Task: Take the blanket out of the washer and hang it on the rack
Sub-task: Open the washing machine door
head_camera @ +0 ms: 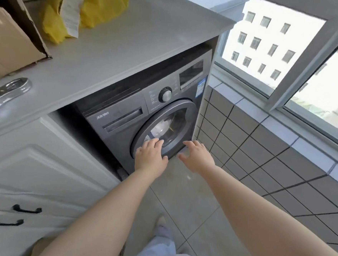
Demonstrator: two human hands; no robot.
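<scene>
A dark grey front-loading washer [121, 119] stands under a white countertop [103, 58]. Its round door [183, 114] is closed, and pale fabric shows dimly through the glass. My left hand [149, 156] rests flat on the lower left rim of the door, fingers spread. My right hand [196, 154] hovers open just right of the door's lower edge, holding nothing. No rack is in view.
White cabinet doors [33, 169] with black handles stand to the left. On the countertop lie a cardboard box [4, 39], a yellow bag [88, 11] and a metal tool [7, 93]. A tiled low wall [265, 145] and a window [268, 47] run along the right.
</scene>
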